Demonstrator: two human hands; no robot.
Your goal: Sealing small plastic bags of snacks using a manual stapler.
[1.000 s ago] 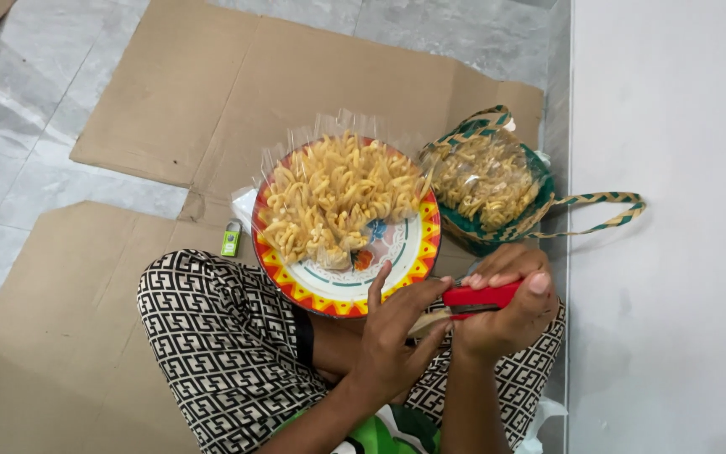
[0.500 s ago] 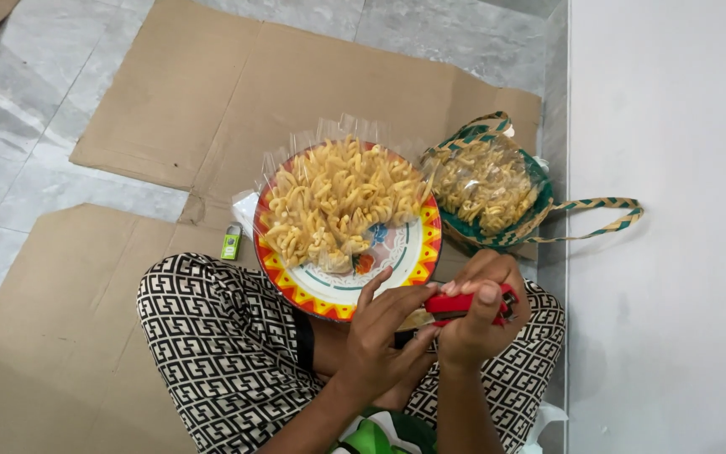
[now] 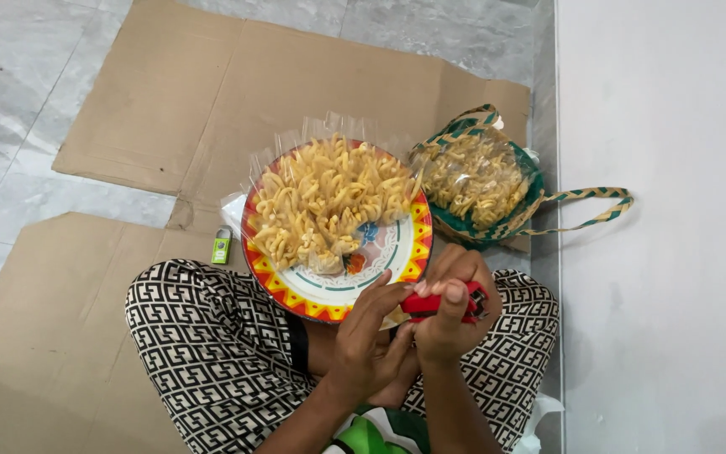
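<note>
Plate [image 3: 397, 261]: holds clear packets of yellow snack sticks [image 3: 325, 202].
Left hand [image 3: 371, 332]: fingers together on something hidden beneath.
Right hand [image 3: 451, 307]: clamped around red stapler [image 3: 430, 303], below plate.
Basket [image 3: 531, 197]: woven, holds bagged sticks; contents blurred.

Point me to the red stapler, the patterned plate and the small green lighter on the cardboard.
red stapler [image 3: 423, 303], head view, on its red top between the hands.
patterned plate [image 3: 334, 300], head view, on the bare orange and yellow rim nearest the person.
green lighter [image 3: 221, 249], head view, on its green body.
</note>
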